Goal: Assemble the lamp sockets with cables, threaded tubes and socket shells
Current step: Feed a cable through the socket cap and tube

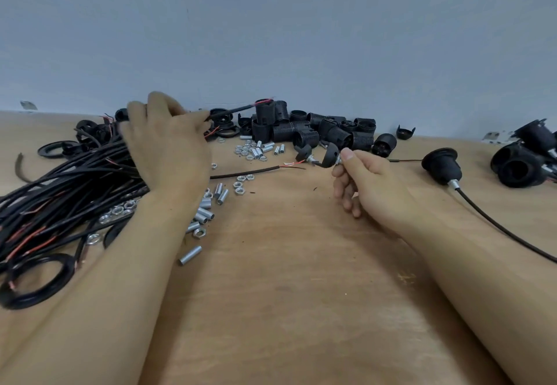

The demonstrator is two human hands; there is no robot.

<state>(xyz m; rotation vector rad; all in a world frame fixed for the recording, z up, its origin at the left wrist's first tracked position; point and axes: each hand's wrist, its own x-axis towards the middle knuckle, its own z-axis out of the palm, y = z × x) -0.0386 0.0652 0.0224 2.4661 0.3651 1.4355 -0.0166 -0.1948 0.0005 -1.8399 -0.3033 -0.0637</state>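
Note:
My left hand lies over the heap of black cables at the left and pinches one black cable, whose stripped red end points right above the socket shells. My right hand holds a black socket cap by the threaded tube fitted in it, thumb on top. A loose cable with bared wires lies on the table between my hands. Silver threaded tubes and nuts are scattered near my left wrist.
Black socket shells are piled along the wall at the back. An assembled socket with its cable lies at the right, more assembled ones at the far right. Black rings lie at the back left on the wooden table.

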